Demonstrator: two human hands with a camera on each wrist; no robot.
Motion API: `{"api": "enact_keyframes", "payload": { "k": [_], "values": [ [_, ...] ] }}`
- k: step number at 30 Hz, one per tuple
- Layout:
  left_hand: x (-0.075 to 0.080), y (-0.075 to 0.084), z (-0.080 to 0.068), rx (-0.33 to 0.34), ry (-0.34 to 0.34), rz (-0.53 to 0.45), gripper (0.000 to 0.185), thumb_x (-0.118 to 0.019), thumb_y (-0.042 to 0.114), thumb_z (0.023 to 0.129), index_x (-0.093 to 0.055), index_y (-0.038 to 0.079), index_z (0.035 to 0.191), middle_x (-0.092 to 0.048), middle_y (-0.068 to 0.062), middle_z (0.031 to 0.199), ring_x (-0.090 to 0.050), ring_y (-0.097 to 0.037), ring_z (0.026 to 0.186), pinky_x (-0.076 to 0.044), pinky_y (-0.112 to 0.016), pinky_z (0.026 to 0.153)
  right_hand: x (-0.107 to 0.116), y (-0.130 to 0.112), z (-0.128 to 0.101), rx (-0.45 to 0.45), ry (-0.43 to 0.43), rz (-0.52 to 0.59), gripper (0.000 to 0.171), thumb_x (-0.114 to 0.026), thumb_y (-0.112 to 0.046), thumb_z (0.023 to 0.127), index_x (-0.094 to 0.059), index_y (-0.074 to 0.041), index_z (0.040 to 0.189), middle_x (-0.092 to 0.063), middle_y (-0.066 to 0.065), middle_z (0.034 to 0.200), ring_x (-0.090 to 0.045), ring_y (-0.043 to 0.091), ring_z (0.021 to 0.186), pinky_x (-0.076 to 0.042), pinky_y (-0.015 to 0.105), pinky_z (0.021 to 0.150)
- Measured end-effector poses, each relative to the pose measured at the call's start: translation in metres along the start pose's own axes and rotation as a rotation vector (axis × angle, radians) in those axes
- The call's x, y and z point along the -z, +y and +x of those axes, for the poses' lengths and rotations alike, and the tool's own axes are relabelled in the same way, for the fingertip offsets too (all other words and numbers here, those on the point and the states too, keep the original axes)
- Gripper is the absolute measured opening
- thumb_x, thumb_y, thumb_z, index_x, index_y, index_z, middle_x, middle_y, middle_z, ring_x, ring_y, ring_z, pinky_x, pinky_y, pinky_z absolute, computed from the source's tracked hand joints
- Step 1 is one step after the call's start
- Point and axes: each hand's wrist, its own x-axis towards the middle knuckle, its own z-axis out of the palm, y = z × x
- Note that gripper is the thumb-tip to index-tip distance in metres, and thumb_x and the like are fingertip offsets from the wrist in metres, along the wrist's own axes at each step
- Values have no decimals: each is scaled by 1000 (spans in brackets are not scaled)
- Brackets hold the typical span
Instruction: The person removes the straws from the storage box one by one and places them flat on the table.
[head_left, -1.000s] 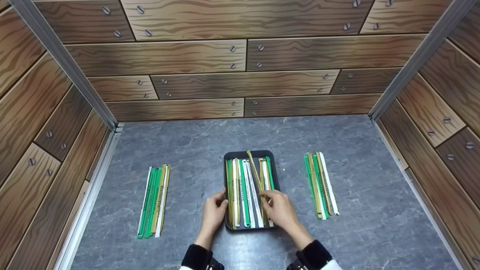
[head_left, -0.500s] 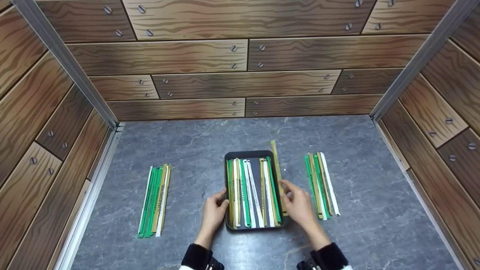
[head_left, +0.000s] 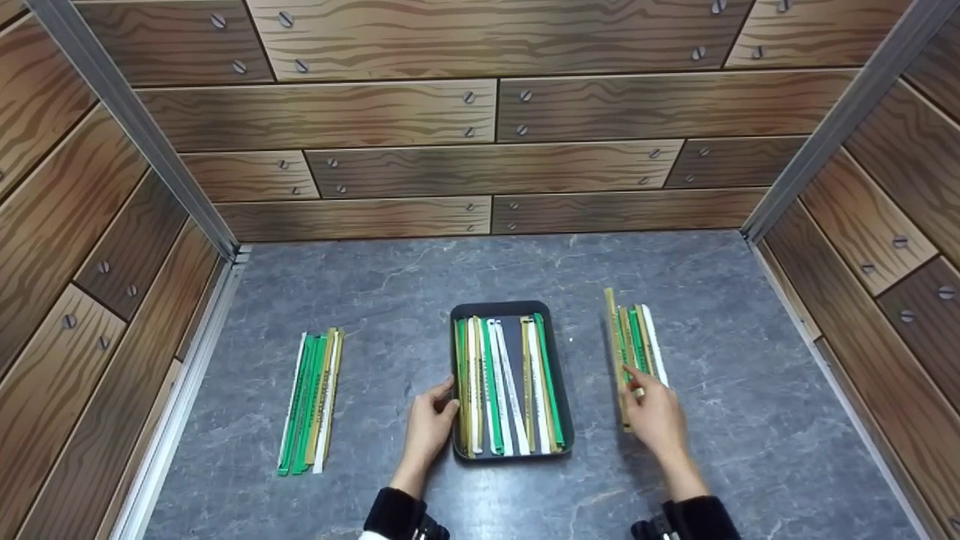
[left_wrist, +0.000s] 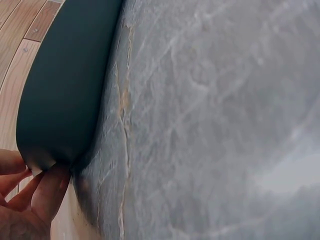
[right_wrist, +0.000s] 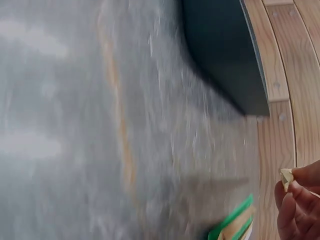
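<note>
1. tray (head_left: 499, 308): our left hand (head_left: 429, 427) touches its left side, gripping or not we cannot tell; a shove could jumble its strips (head_left: 535, 375).
2. right pile (head_left: 640, 337): partly hidden by our right hand (head_left: 655, 416), which might scatter it.
3. gold strip (head_left: 613, 330): pinched there, along that pile's left edge; a slack pinch might drop it crooked.

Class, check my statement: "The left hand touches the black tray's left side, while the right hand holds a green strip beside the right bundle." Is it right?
Not quite: the held strip is gold, not green, as the head view shows. The left hand touches the black tray's left side, while the right hand holds that strip beside the right bundle.
</note>
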Motion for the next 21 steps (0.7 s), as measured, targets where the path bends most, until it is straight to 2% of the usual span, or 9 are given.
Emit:
{"api": "enact_keyframes", "payload": {
  "k": [7, 12, 16, 21],
  "values": [
    [1, 1, -1, 8, -11, -4, 41, -65, -2, 89, -60, -3, 129, -60, -18, 130, -52, -36, 125, -39, -48, 106, 19, 20, 2, -65, 11, -66, 38, -61, -5, 90, -63, 0, 128, -71, 14, 95, -47, 14, 49, -37, 33, 43],
    [1, 0, -1, -3, -19, -6, 42, -64, -3, 89, -58, -5, 130, -58, -19, 132, -50, -38, 126, -37, -48, 106, 27, 30, 4, -112, 27, -92, 35, -57, -8, 91, -66, 0, 124, -71, 13, 94, -54, 18, 55, -40, 35, 46],
    [1, 0, -1, -4, -14, 0, 42, -65, -3, 88, -59, -4, 129, -59, -19, 131, -51, -38, 126, -38, -49, 106, 27, 35, 4, -135, 8, -106, 33, -58, -10, 92, -67, -1, 122, -71, 15, 97, -61, 23, 65, -43, 37, 51],
    [0, 1, -1, -9, -2, 18, 41, -65, -3, 88, -61, -3, 128, -61, -18, 128, -53, -37, 124, -39, -49, 105, 21, 38, 3, -139, -12, -127, 31, -60, -10, 92, -69, -2, 120, -71, 17, 100, -60, 24, 63, -41, 37, 50]
  ]
}}
